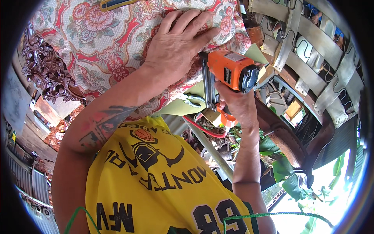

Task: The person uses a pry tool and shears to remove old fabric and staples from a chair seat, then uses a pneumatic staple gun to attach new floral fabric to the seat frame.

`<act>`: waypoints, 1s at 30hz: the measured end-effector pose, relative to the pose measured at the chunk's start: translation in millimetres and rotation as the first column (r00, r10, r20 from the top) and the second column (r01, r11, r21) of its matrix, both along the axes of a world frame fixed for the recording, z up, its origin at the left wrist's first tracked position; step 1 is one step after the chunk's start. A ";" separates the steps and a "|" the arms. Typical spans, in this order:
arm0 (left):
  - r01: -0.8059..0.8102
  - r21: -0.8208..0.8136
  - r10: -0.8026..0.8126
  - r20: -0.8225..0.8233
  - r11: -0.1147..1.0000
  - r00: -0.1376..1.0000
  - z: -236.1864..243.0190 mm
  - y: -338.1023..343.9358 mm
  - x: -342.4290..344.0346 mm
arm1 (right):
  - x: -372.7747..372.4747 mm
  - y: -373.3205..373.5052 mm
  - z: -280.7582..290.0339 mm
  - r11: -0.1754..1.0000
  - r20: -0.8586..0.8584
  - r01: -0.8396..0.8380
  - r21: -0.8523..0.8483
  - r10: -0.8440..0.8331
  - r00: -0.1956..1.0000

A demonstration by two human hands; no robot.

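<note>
My left hand [173, 45] presses down on a floral fabric [117, 50] in red, cream and green, its fingers spread near the right edge of the cloth. In my right hand [239, 105] is an orange and black staple gun [230, 69], my fingers wrapped round its handle. The gun's black nose meets the fabric edge just below my left hand; its tip's exact contact is hidden. Under the cloth's edge, pliers [193, 100] with pale and dark handles lie on a yellowish sheet [177, 107].
A dark carved wooden frame [50, 70] borders the fabric at left. At right stands a seat frame with woven straps [311, 74] and wavy metal springs. A red hose [206, 133] runs below the gun. A yellow and blue tool [117, 4] lies at the top.
</note>
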State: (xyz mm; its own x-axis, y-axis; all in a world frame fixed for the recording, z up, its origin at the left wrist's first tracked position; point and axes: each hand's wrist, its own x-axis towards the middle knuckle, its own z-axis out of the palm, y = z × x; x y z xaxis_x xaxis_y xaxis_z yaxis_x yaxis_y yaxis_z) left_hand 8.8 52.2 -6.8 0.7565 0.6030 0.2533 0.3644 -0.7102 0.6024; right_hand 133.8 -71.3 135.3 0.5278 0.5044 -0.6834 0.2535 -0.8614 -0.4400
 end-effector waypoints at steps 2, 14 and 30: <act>-0.004 -0.022 0.004 0.021 1.000 1.000 0.2 -0.3 0.6 | 1.6 -2.8 -0.3 1.000 -0.012 0.013 -0.008 -0.013 1.000; 0.009 -0.021 -0.009 0.007 1.000 1.000 0.8 -0.6 0.0 | -0.4 -1.5 2.8 0.998 0.016 0.039 -0.047 -0.038 0.999; 0.116 -0.030 -0.117 -0.028 0.993 0.993 7.9 9.0 -5.5 | -3.3 -2.8 2.2 1.000 0.027 0.020 -0.009 -0.020 0.999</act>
